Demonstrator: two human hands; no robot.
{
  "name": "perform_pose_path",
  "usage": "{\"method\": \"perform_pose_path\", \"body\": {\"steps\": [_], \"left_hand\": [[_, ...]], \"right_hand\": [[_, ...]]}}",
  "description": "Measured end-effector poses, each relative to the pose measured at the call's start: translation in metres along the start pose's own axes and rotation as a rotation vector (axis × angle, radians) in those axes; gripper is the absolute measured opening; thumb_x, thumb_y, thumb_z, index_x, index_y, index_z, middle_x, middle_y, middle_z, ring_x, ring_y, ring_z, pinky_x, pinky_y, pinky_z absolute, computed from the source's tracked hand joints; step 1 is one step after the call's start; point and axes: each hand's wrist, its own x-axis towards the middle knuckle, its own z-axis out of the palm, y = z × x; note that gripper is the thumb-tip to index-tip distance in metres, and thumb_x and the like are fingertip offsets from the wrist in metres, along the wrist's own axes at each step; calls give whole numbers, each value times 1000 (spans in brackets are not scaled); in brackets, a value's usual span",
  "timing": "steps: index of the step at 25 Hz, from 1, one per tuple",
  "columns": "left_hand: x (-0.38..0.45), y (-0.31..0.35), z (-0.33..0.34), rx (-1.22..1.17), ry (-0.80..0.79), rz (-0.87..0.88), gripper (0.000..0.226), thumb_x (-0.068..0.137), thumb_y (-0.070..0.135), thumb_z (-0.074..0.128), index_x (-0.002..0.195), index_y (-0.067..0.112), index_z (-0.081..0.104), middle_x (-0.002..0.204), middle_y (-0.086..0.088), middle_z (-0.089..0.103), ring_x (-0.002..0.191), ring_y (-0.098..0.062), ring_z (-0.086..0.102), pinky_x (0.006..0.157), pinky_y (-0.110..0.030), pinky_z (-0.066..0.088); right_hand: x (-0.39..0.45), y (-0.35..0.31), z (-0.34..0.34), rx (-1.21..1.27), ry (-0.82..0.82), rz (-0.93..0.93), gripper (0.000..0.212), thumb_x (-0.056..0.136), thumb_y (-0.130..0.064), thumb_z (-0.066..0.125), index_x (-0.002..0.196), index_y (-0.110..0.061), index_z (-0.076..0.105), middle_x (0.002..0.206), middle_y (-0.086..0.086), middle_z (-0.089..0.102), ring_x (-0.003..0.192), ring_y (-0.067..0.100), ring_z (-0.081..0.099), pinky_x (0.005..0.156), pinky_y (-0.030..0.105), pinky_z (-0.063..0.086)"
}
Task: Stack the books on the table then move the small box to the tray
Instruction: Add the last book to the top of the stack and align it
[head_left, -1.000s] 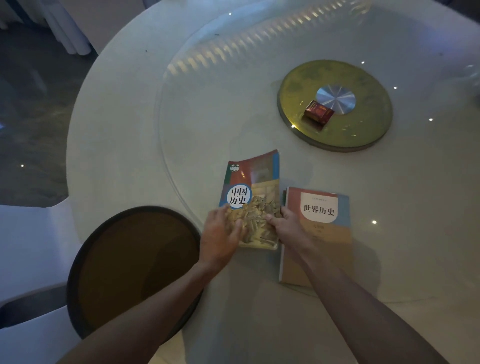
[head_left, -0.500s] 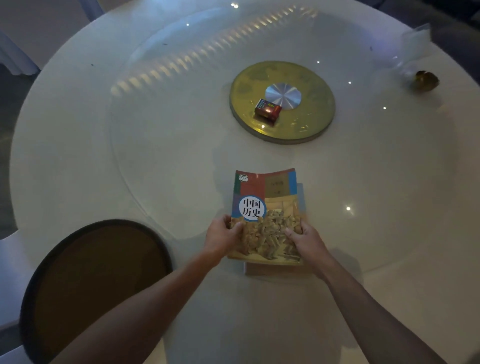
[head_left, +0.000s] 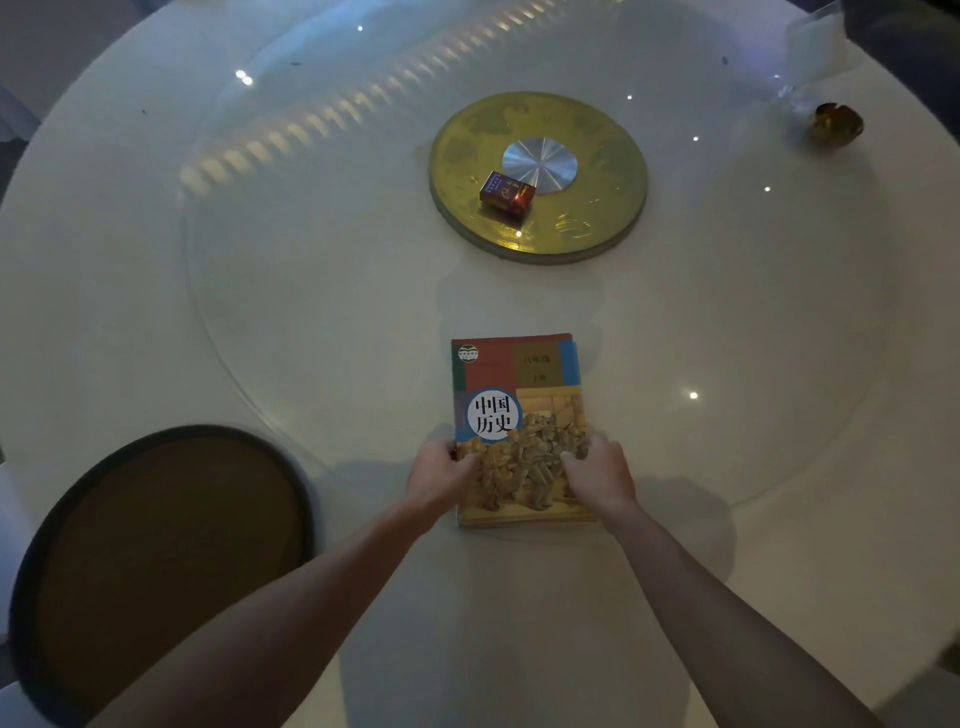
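Head view: left hand (head_left: 441, 474) and right hand (head_left: 597, 475) clamped on the two long edges of the top book (head_left: 519, 426), fingers curled over the cover, thumbs hidden. Only a thin sliver of a lower book showing at the near edge, so the stack looks nearly square on the white table (head_left: 156, 291). Best to nudge both sides inward evenly, align the near edges, then release without dragging the cover. Small red box (head_left: 507, 191) well apart, far across the table, resting on the gold disc (head_left: 597, 228) just beside its silver hub. Dark round tray (head_left: 171, 545) at near left, holding nothing visible. Next likely a long reach over the books for the box.
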Motion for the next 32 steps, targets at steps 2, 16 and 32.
{"method": "perform_pose_path", "body": {"steps": [2, 16, 32], "left_hand": [[-3, 1, 4, -23, 29, 4, 19, 92, 18, 62, 103, 10, 75, 81, 1, 72, 67, -7, 64, 42, -10, 43], [-20, 13, 41, 9, 48, -111, 23, 80, 33, 62, 88, 15, 74, 66, 0, 63, 61, -17, 60, 53, -29, 46], [0, 39, 45, -117, 10, -97, 27, 89, 27, 65, 110, 12, 74, 98, -1, 75, 75, -4, 64, 51, -18, 44]], "right_hand": [[0, 6, -5, 64, -15, 7, 24, 93, -20, 61, 111, -6, 68, 111, 15, 69, 102, 35, 66, 85, 43, 56], [-21, 32, -24, 233, -20, 142, 21, 84, -34, 56, 85, -17, 68, 82, 5, 73, 76, 27, 69, 70, 42, 58], [-8, 32, -49, 369, -117, 1, 21, 81, -24, 60, 95, -18, 75, 112, 6, 68, 102, 23, 69, 86, 48, 62]]}}
